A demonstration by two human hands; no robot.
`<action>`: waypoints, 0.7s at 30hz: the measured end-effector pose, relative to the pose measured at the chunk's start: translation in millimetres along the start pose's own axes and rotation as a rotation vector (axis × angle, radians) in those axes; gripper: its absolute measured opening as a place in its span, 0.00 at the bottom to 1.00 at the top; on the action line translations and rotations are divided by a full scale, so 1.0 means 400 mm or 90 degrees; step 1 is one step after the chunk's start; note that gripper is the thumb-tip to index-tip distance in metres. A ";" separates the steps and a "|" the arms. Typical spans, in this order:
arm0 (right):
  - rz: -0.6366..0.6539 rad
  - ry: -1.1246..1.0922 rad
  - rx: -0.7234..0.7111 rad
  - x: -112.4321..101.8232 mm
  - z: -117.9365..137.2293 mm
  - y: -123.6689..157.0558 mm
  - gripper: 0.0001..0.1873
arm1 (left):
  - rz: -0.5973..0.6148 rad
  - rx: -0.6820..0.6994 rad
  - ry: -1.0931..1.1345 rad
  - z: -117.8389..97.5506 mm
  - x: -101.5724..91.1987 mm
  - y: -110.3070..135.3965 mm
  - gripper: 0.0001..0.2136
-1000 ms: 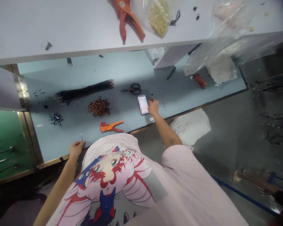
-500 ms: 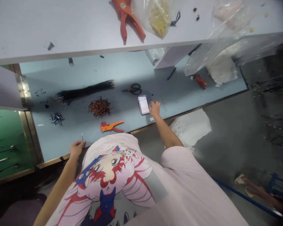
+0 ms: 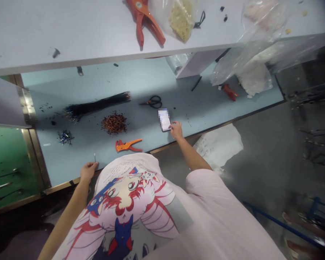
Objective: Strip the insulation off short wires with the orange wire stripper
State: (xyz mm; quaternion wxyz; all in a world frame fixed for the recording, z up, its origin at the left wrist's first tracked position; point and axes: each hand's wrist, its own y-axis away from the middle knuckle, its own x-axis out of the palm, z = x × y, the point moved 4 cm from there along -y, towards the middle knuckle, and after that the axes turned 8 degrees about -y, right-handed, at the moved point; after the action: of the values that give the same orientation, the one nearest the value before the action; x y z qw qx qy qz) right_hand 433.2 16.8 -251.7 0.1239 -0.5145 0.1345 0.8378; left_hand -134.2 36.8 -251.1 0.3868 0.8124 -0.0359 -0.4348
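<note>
My left hand (image 3: 89, 170) rests at the bench's front edge, closed in a pinch. A short, thin dark wire (image 3: 95, 158) with a pale tip sticks up from its fingertips. My right hand (image 3: 176, 130) lies at the lower right corner of a phone (image 3: 165, 121), a finger touching its lit screen, which is partly blurred. That hand grips nothing and its fingers are partly bent. Orange wire strippers (image 3: 128, 145) lie between my hands. Behind them are a heap of short copper-coloured pieces (image 3: 114, 123) and a bundle of black wires (image 3: 99, 104).
Black scissors (image 3: 153, 102) lie behind the phone. A small pile of blue-black bits (image 3: 65, 137) is at the left. Red-handled pliers (image 3: 229, 92) lie at the right. A raised shelf (image 3: 70, 32) overhangs the back, carrying a large red tool (image 3: 143, 23) and plastic bags (image 3: 182, 21).
My right hand has shifted slightly left, onto the phone's lower right corner. The left hand has stayed put with the wire. Another person's feet at the lower right have moved.
</note>
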 end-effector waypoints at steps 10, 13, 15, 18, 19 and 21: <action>-0.017 0.026 0.018 -0.005 0.007 -0.066 0.22 | 0.005 -0.009 0.008 0.004 0.002 0.001 0.13; -0.053 0.026 0.034 -0.027 0.007 -0.090 0.30 | 0.007 0.000 0.008 0.005 0.000 0.003 0.13; -0.064 0.025 0.039 -0.037 0.007 -0.094 0.31 | 0.006 0.005 0.009 0.007 0.000 0.002 0.13; -0.067 0.022 0.043 -0.043 0.006 -0.083 0.31 | 0.003 0.004 0.008 0.007 0.002 0.000 0.13; -0.067 0.020 0.045 -0.043 0.005 -0.078 0.31 | 0.002 0.001 0.008 0.008 0.003 -0.001 0.13; -0.068 0.013 0.049 -0.046 0.006 -0.067 0.31 | 0.001 -0.003 0.011 0.008 0.003 -0.001 0.13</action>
State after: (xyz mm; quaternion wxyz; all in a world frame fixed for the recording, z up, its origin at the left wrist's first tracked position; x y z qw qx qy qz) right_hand 448.6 41.4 -237.0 0.1865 -0.5245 0.1404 0.8188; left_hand -135.9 34.9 -253.4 0.3895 0.8151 -0.0318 -0.4276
